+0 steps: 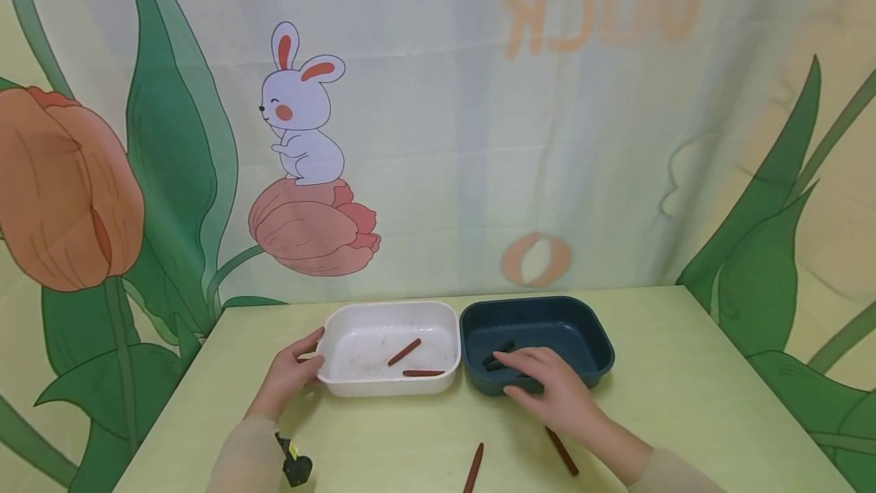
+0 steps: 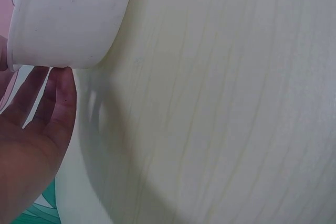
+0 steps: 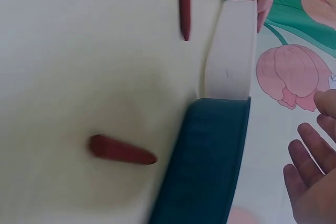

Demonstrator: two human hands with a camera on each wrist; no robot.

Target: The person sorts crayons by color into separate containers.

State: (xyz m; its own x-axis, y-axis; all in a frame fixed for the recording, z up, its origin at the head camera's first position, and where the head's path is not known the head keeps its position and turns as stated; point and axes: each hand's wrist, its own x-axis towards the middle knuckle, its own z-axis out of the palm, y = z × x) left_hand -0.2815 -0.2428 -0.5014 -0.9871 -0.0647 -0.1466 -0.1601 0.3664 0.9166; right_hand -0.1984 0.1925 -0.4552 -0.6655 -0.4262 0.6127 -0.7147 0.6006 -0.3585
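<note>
My left hand (image 1: pixel 290 371) holds the left end of a white tray (image 1: pixel 363 389), thumb at the rim and fingers against the outer wall (image 2: pixel 68 24). Two reddish-brown crayon-like sticks, one slanted (image 1: pixel 404 352) and one lying level (image 1: pixel 423 373), are inside it. Above the near left part of a dark blue tray (image 1: pixel 591 341) is my right hand (image 1: pixel 547 383), its fingers spread and slightly bent, holding nothing. Below its fingertips, inside that tray, lie dark sticks (image 1: pixel 503 352), partly hidden by the hand. In the right wrist view the fingers (image 3: pixel 304 163) are apart, beyond the blue wall (image 3: pixel 210 161).
Two more reddish-brown sticks lie on the table near its front, one in the middle (image 1: pixel 474 469) and one below the right hand (image 1: pixel 562 452). The trays stand side by side near a printed curtain (image 1: pixel 438 135). A black device (image 1: pixel 296 467) sits at the left wrist.
</note>
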